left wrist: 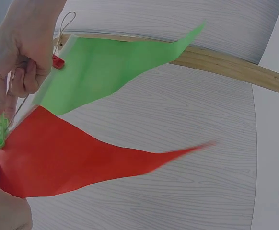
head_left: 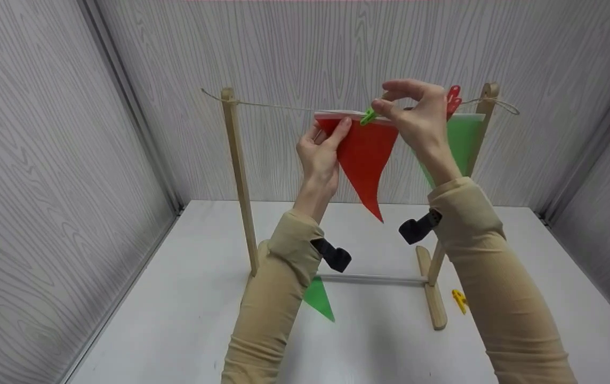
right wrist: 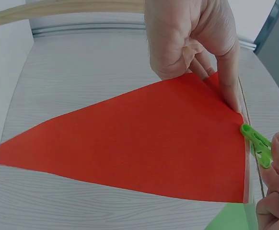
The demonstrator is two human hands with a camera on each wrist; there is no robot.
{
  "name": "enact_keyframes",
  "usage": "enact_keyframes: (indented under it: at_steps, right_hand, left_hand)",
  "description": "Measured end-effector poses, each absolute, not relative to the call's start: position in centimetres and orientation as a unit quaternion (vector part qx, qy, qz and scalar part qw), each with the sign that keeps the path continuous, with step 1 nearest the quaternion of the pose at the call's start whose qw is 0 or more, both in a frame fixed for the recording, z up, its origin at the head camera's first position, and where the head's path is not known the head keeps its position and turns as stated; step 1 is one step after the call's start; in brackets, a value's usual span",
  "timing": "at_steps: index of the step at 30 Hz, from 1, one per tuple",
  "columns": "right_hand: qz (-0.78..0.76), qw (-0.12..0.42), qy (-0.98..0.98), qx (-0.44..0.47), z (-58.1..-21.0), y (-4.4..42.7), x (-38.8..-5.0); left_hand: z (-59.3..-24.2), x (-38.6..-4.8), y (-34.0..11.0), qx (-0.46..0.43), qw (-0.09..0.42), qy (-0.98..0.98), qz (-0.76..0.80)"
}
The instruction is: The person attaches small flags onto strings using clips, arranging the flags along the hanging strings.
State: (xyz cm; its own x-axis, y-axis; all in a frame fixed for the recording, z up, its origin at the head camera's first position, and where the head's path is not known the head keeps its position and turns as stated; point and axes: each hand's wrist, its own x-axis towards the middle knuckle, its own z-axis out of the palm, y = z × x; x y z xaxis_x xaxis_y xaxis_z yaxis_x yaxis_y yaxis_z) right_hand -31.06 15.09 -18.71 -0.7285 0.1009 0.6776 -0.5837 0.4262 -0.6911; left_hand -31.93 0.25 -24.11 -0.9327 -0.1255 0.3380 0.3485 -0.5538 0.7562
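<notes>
Partly behind right wrist (head_left: 442,166), green pennant (head_left: 463,140) beside red pennant (head_left: 367,153), yellow clothespin (head_left: 459,300)

Booth-like workspace: pale wood-grain panels (head_left: 305,48) on three sides, white tabletop (head_left: 166,320).

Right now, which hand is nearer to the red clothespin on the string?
Right. The right hand is close beside the red clothespin, pinching the green clothespin; the left hand is farther left, holding the red pennant.
</notes>
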Motion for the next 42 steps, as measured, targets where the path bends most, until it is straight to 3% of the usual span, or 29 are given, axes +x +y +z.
enact_keyframes:
  at_steps: [42]
  right_hand:
    - [0.556,0.277,-0.765,0.169,-19.7,15.8,-30.8]
  left_hand:
    - [-24.8,-32.2,-0.5,-0.136,0.106,-0.435,-0.884]
